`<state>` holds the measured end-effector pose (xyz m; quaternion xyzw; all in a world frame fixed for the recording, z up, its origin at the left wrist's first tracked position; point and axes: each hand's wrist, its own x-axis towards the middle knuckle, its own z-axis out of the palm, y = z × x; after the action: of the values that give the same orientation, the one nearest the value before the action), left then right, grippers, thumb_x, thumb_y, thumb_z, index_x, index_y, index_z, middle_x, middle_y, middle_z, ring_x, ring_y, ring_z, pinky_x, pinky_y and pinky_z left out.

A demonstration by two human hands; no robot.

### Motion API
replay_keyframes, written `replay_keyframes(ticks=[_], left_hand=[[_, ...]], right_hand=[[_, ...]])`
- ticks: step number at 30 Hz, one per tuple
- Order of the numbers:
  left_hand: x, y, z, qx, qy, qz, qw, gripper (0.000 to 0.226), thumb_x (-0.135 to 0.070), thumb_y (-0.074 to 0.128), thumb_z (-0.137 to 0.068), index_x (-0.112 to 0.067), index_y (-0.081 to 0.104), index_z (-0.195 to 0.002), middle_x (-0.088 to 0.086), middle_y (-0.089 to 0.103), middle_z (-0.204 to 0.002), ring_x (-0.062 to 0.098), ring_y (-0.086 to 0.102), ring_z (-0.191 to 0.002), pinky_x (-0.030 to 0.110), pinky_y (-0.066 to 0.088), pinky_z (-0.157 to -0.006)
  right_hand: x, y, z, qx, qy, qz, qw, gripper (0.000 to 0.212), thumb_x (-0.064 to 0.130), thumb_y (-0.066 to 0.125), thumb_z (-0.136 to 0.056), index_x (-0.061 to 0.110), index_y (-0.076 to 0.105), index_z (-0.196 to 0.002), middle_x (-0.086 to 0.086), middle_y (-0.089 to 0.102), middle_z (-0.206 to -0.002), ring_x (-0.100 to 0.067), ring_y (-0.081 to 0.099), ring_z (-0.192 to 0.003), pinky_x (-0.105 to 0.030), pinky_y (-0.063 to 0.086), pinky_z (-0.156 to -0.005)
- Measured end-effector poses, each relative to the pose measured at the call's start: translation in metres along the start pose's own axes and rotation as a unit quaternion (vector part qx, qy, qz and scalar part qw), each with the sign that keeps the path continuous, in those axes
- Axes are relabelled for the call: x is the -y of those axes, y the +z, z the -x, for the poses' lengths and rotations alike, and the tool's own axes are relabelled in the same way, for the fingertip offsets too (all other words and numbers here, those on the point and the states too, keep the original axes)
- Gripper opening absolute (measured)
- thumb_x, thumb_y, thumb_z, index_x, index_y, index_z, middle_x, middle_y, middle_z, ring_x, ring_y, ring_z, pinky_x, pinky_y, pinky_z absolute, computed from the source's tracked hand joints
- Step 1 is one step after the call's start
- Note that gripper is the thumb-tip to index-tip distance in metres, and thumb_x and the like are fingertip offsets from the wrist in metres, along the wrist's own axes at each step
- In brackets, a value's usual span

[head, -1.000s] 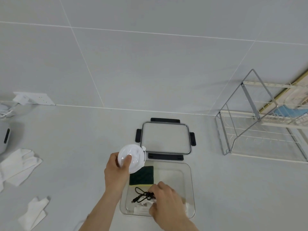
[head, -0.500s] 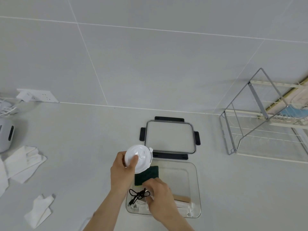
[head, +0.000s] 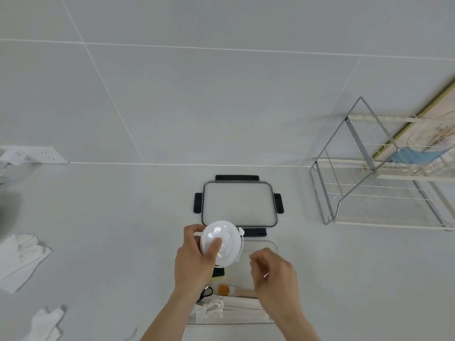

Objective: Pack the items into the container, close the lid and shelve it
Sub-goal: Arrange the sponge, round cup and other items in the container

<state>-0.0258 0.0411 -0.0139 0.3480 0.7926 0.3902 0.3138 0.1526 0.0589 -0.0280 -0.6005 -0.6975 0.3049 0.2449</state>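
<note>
— Two hands were over the clear container [head: 272, 244]; which held the round white item [head: 220, 243]?
— The left hand [head: 195, 263] clasped it, directly above the container's far-left end.
— The right hand [head: 277, 279]?
— Loosely curled, empty, hovering beside it.

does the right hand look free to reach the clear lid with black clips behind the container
Probably yes. The right hand is empty and hovers over the clear rectangular container; the clear lid with black clips lies flat just beyond, uncovered. Only the white round object in the left hand overlaps its near-left corner.
</note>
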Motion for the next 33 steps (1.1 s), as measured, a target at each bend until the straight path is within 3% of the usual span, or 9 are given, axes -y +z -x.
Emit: replay_keyframes(ticks=[4, 7, 10, 14, 18, 23, 27, 30, 33], left_hand=[[0.003, 0.035, 0.013, 0.040, -0.041, -0.043, 0.997, 0.039, -0.032, 0.066, -0.084, -0.027, 0.039, -0.110, -0.007, 0.060, -0.093, 0.010, 0.060, -0.074, 0.031, 0.052, -0.060], [0.007, 0.059, 0.023, 0.059, -0.080, -0.083, 0.992, 0.038, -0.035, 0.065, -0.082, -0.028, 0.038, -0.107, -0.006, 0.060, -0.090, 0.019, 0.064, -0.076, 0.036, 0.058, -0.062], [0.001, 0.081, 0.028, 0.053, -0.104, -0.138, 0.984, 0.037, -0.038, 0.064, -0.082, -0.025, 0.037, -0.104, -0.003, 0.060, -0.086, 0.022, 0.063, -0.075, 0.034, 0.055, -0.065], [-0.004, 0.105, 0.028, 0.050, -0.135, -0.144, 0.979, 0.037, -0.036, 0.066, -0.082, -0.024, 0.037, -0.101, -0.002, 0.059, -0.085, 0.023, 0.058, -0.073, 0.031, 0.044, -0.065], [0.004, 0.119, 0.025, 0.047, -0.183, -0.102, 0.977, 0.035, -0.028, 0.067, -0.085, -0.020, 0.038, -0.101, 0.009, 0.064, -0.104, 0.025, 0.055, -0.077, 0.033, 0.045, -0.069], [0.012, 0.125, 0.026, 0.058, -0.087, -0.271, 0.957, 0.041, -0.042, 0.058, -0.089, -0.020, 0.046, -0.122, 0.005, 0.048, -0.124, 0.028, 0.061, -0.096, 0.034, 0.049, -0.069], [0.010, 0.121, 0.032, 0.061, -0.038, -0.298, 0.952, 0.050, -0.046, 0.052, -0.091, -0.018, 0.037, -0.130, 0.005, 0.047, -0.126, 0.030, 0.060, -0.103, 0.036, 0.050, -0.070], [0.009, 0.114, 0.040, 0.060, -0.017, -0.271, 0.960, 0.056, -0.044, 0.055, -0.090, -0.019, 0.027, -0.131, 0.004, 0.046, -0.128, 0.030, 0.061, -0.101, 0.033, 0.046, -0.066], [0.012, 0.107, 0.045, 0.084, 0.005, -0.305, 0.949, 0.047, -0.041, 0.058, -0.088, -0.025, 0.033, -0.124, 0.002, 0.047, -0.124, 0.026, 0.060, -0.102, 0.032, 0.050, -0.072]], right_hand=[[-0.025, -0.014, -0.011, -0.109, 0.035, 0.034, 0.993, 0.020, 0.017, 0.068, -0.084, 0.027, 0.063, -0.102, 0.013, 0.061, -0.094, -0.008, 0.062, -0.081, -0.028, 0.046, -0.061], [-0.046, -0.005, -0.008, -0.080, 0.109, 0.016, 0.991, 0.028, 0.024, 0.063, -0.089, 0.025, 0.057, -0.116, 0.009, 0.059, -0.105, -0.012, 0.062, -0.085, -0.029, 0.045, -0.067], [-0.055, 0.008, 0.001, -0.057, 0.158, -0.022, 0.985, 0.019, 0.030, 0.053, -0.096, 0.027, 0.057, -0.114, 0.006, 0.065, -0.101, -0.015, 0.063, -0.081, -0.031, 0.046, -0.068], [-0.052, 0.015, 0.012, -0.056, 0.169, -0.067, 0.982, 0.018, 0.032, 0.043, -0.100, 0.029, 0.058, -0.110, 0.005, 0.062, -0.098, -0.016, 0.057, -0.077, -0.033, 0.040, -0.065], [-0.055, 0.016, 0.011, -0.040, 0.156, -0.052, 0.986, 0.023, 0.039, 0.036, -0.100, 0.030, 0.055, -0.108, 0.005, 0.058, -0.096, -0.019, 0.057, -0.076, -0.035, 0.040, -0.063], [-0.054, 0.016, 0.011, -0.040, 0.148, -0.031, 0.988, 0.056, 0.060, 0.014, -0.084, 0.029, 0.053, -0.109, 0.007, 0.057, -0.095, -0.020, 0.057, -0.077, -0.031, 0.037, -0.059], [-0.054, 0.015, 0.011, -0.031, 0.155, -0.032, 0.987, 0.029, 0.042, 0.031, -0.098, 0.031, 0.053, -0.113, 0.009, 0.056, -0.098, -0.018, 0.057, -0.081, -0.036, 0.045, -0.066], [-0.056, 0.017, 0.011, -0.028, 0.157, -0.025, 0.987, 0.027, 0.037, 0.033, -0.100, 0.031, 0.052, -0.118, 0.011, 0.057, -0.101, -0.017, 0.057, -0.081, -0.033, 0.043, -0.065], [-0.057, 0.018, 0.011, -0.027, 0.160, -0.023, 0.986, 0.025, 0.036, 0.035, -0.100, 0.031, 0.051, -0.119, 0.010, 0.058, -0.101, -0.018, 0.057, -0.080, -0.032, 0.041, -0.063]])
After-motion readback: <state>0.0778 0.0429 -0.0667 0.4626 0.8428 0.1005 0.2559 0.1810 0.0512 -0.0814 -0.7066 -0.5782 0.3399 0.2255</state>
